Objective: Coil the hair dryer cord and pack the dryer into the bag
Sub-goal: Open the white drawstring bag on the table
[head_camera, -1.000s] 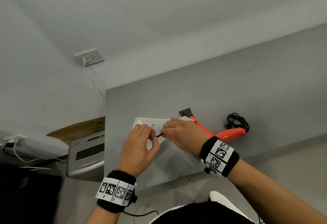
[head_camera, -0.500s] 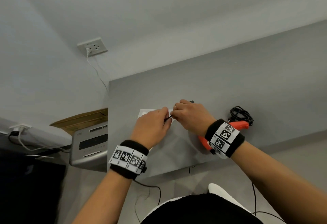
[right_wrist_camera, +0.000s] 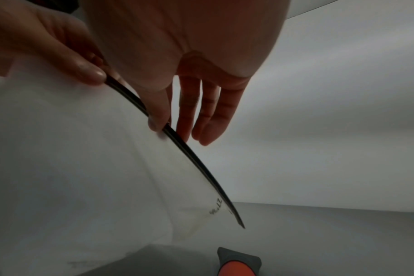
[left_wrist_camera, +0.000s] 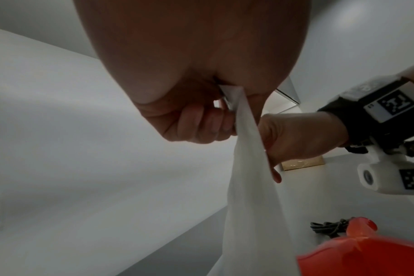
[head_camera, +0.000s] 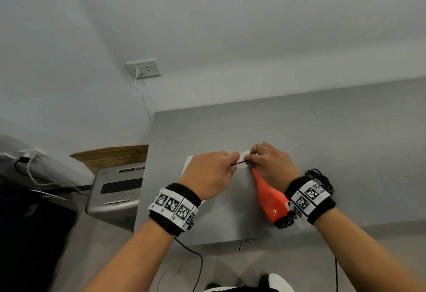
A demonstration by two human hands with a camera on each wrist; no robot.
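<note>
A white, half-clear bag [left_wrist_camera: 248,205] with a black strip [right_wrist_camera: 196,164] along its mouth hangs upright over the grey table [head_camera: 322,130]. My left hand [head_camera: 232,164] pinches the strip from the left. My right hand [head_camera: 250,162] pinches it between thumb [right_wrist_camera: 158,112] and forefinger, its other fingers straight. The orange hair dryer [head_camera: 269,197] lies on the table under my right wrist, grey nozzle [right_wrist_camera: 239,261] pointing away from me. Its black cord [head_camera: 320,176] lies coiled behind the handle, partly hidden by my wristband.
A grey machine [head_camera: 115,190] and a cardboard box [head_camera: 110,155] stand left of the table's left edge. A wall socket [head_camera: 143,68] with a white cable is on the wall behind. Bare table stretches away to the right.
Both hands have moved away from me and lifted the bag's mouth off the table, so the bag now hangs instead of lying flat. The dryer and cord have not moved.
</note>
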